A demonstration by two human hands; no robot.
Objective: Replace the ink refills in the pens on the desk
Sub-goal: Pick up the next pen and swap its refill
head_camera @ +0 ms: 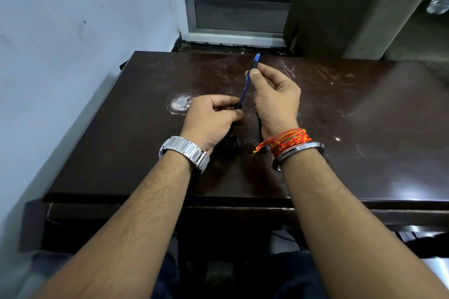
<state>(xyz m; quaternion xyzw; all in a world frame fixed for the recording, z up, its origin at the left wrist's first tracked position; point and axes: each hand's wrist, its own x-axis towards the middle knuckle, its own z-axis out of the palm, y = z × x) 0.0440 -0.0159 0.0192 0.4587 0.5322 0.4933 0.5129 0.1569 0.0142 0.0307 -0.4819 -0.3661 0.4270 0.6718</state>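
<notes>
A thin blue ink refill (245, 91) with a blue cap end slants up and away over the dark brown desk (340, 116). My right hand (274, 97) pinches its upper part between thumb and forefinger. My left hand (213, 116) is closed on a dark pen barrel (237, 107), where the refill's lower end enters. A second dark pen (259, 128) lies on the desk, mostly hidden under my right wrist. More dark pen parts (230, 143) rest beneath my left wrist; their shape is unclear.
The desk top is scratched, with a worn pale patch (179, 104) left of my left hand. A pale wall runs along the left edge. A window frame (233, 7) and a dark curtain (323, 2) stand behind the far edge.
</notes>
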